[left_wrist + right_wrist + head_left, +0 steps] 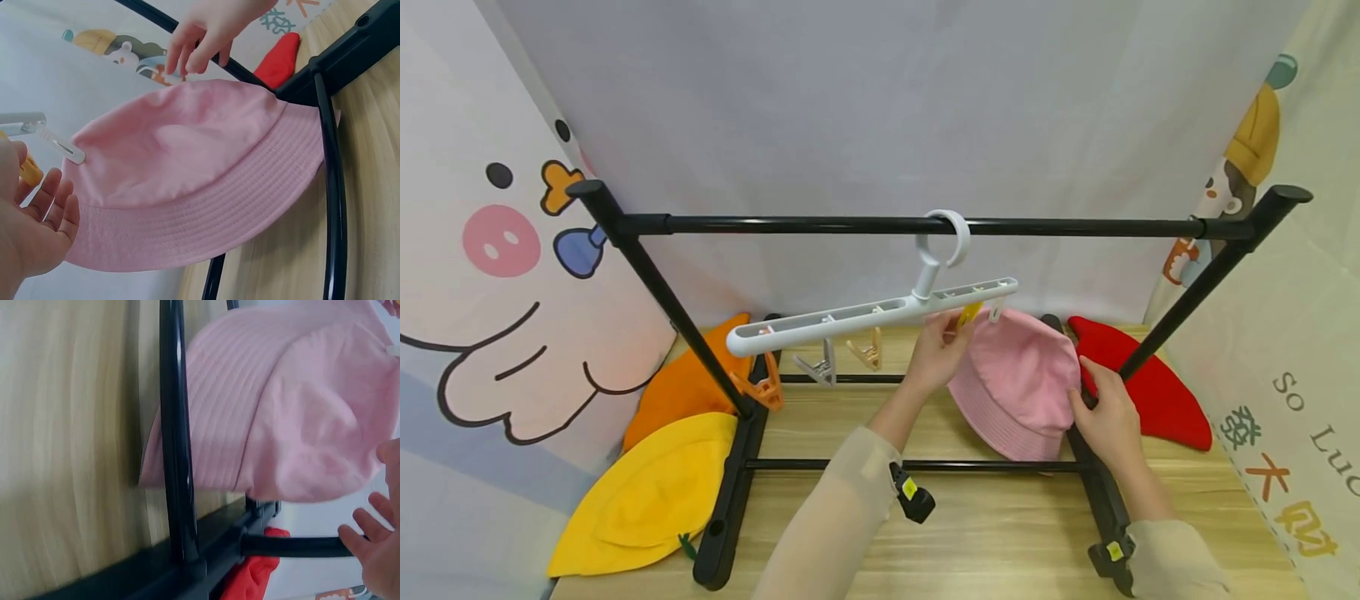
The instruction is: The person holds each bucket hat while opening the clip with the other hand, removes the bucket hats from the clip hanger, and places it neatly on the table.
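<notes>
A pink bucket hat hangs under the right end of a white hanger, its crown edge in a white clip. My left hand is at the hanger, left of the hat, and pinches a yellow clip; its other fingers are loosely bent. Beside the hat's right edge is my right hand, fingers spread and holding nothing. In the right wrist view its fingers are apart from the hat. An orange clip, a grey clip and a tan clip dangle from the hanger's left half.
The hanger's hook loops over the top bar of a black rack. A yellow hat and an orange hat lie at the left, a red hat at the right. Printed curtains surround the wooden tabletop.
</notes>
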`<state>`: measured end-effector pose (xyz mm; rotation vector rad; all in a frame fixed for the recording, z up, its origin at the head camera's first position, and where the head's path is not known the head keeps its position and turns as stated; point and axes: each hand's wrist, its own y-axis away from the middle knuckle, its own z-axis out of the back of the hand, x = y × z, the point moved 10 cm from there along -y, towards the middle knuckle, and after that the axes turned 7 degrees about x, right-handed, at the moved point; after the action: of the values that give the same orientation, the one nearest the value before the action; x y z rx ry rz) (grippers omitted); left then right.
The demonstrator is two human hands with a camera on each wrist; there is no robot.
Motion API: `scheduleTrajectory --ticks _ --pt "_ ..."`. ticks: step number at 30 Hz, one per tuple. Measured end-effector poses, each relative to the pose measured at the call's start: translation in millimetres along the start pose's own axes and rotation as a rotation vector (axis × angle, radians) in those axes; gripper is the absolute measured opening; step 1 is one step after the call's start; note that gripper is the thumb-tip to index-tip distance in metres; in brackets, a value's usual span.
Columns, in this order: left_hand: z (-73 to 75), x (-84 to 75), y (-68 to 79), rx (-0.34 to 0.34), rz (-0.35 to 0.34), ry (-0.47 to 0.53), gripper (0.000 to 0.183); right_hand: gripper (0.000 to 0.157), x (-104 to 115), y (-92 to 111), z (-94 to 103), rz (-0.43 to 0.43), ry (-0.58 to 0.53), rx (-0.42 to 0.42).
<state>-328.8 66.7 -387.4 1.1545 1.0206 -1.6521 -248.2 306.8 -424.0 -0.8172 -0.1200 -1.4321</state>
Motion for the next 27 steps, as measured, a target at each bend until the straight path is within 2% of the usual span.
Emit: scheduleTrajectory --ticks 4,9,12,17,21,24,27 --pt "-0.6 6.8 4.0 0.011 0.031 -0.011 0.029 0.053 -1 -5 -8.3 -0.056 -0.014 0.033" --pt "-4.5 18.7 7.6 0.035 0.095 0.012 0.034 0.067 -7 -8 -27.1 -0.171 0.012 0.19" --pt "-4.8 22.8 10.0 0.026 0.101 0.033 0.034 0.07 -12 -8 -33.2 -0.232 0.026 0.231" --pt "-5.9 31.7 15.4 0.017 0.12 0.028 0.03 0.065 -20 -8 -34.8 -0.305 0.037 0.166" --pt "-12.7 32.2 19.1 0.044 0.091 0.027 0.03 0.057 -25 -8 -34.8 -0.344 0.047 0.102" --pt "-20.6 28.7 22.0 0.081 0.069 0.036 0.031 0.044 -25 -8 -31.7 -0.35 0.074 0.051" --pt "-27.6 26.3 24.4 0.118 0.083 0.055 0.033 0.029 -23 -9 -27.0 -0.331 0.1 0.001"
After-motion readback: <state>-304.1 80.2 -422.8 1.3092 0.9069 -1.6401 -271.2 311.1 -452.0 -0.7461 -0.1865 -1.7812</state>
